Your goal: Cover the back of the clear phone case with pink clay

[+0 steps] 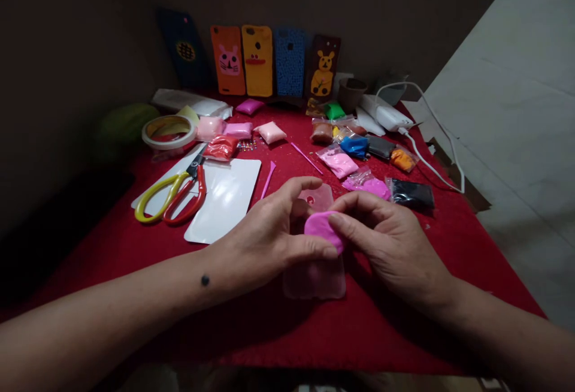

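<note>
Pink clay (320, 229) sits between left hand (268, 235) and right hand (394, 243), both apparently pinching.

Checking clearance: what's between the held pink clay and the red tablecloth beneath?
A translucent phone case, lying beneath the pink clay, in the head view.

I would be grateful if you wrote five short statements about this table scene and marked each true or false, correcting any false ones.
1. The left hand and the right hand both touch the pink piece. True.
2. The left hand holds the scissors. False: the scissors lie apart from both hands.
3. The yellow case stands between the orange case and the bright blue case. True.
4. The black packet lies beside the tape roll. False: the black packet lies just beyond the right hand.
5. The translucent case lies on the red cloth. True.
</note>
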The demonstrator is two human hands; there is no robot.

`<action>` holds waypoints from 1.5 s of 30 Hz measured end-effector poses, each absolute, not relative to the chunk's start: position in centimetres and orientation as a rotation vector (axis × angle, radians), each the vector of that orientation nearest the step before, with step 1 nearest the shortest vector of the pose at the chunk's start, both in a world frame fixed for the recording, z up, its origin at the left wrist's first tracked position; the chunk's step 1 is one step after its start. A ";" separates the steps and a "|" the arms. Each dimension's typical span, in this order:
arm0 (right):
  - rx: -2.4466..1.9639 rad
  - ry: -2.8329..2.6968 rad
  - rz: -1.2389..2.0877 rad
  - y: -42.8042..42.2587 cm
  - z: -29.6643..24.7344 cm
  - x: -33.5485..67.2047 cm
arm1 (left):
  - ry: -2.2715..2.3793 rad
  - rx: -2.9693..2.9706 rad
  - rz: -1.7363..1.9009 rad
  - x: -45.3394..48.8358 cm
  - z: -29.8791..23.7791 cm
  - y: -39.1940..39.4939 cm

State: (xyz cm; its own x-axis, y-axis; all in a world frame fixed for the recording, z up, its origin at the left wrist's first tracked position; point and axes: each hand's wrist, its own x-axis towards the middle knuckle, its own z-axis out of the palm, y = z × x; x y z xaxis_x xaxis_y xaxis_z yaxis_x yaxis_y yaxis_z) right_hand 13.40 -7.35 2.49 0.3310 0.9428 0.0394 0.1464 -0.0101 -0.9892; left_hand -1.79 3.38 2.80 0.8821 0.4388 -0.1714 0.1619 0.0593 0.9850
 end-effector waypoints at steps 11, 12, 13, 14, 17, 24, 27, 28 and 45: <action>-1.403 -1.051 1.036 -7.4 2.6 13.7 | 0.475 1.738 0.213 -2.0 2.6 3.3; -1.409 -1.042 1.024 -7.4 2.6 13.6 | 0.473 1.746 0.216 -2.0 2.6 3.4; -1.410 -1.015 1.029 -7.5 2.6 13.6 | 0.472 1.742 0.217 -2.1 2.6 3.4; -1.408 -0.977 1.052 -7.5 2.6 13.6 | 0.473 1.728 0.219 -2.1 2.7 3.4; -1.411 -0.896 1.083 -7.5 2.5 13.8 | 0.472 1.649 0.205 -2.0 2.9 3.3; -1.364 -0.844 1.151 -7.1 2.0 14.1 | 0.473 1.400 0.170 -1.7 3.1 3.3; -1.348 -0.847 1.167 -7.1 2.2 14.0 | 0.464 1.465 0.161 -1.7 2.9 3.3; -1.360 -0.860 1.150 -7.2 2.2 13.9 | 0.454 1.505 0.162 -1.8 2.8 3.3; -1.215 -0.811 1.187 -6.9 2.0 13.2 | 0.550 1.732 0.362 -2.1 3.2 3.2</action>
State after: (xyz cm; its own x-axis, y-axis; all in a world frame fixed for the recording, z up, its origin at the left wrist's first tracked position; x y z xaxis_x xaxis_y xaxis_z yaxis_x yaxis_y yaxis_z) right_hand 13.23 -6.93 2.01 0.2379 0.9636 -0.1220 -0.2370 -0.0642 -0.9694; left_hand -2.10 3.25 3.20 0.8387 0.5422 -0.0516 0.1669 -0.1657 0.9720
